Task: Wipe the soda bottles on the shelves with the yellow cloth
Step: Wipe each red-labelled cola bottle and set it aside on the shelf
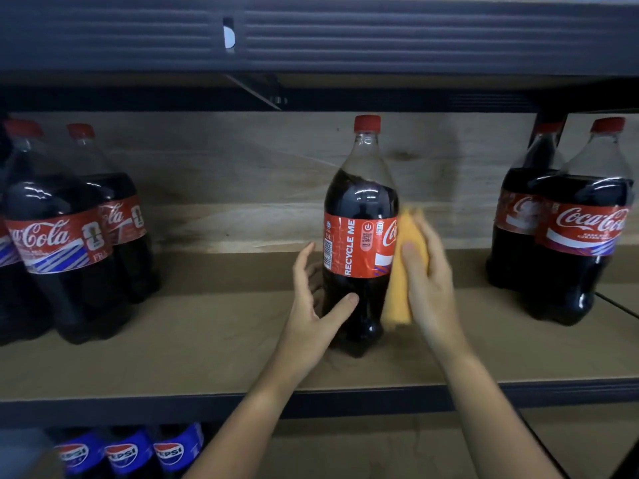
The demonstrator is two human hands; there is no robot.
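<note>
At frame centre a cola bottle (359, 236) stands upright on the shelf (173, 347). The left hand (316, 305) holds its lower body; the right hand (427, 271) presses a yellow cloth (403, 271) against its right side.

A dark metal shelving unit fills the view. Its middle shelf (173, 361) is a plain brown board with a dark front rail (138, 407), backed by a pale wood-grain panel (224, 160). Overhead runs the ribbed dark edge of the upper shelf (380, 32), with a small slot holding something white, and a slanted brace (254, 89) beneath it. A dark upright post (548, 122) stands at the right. Light is dim and even
</note>
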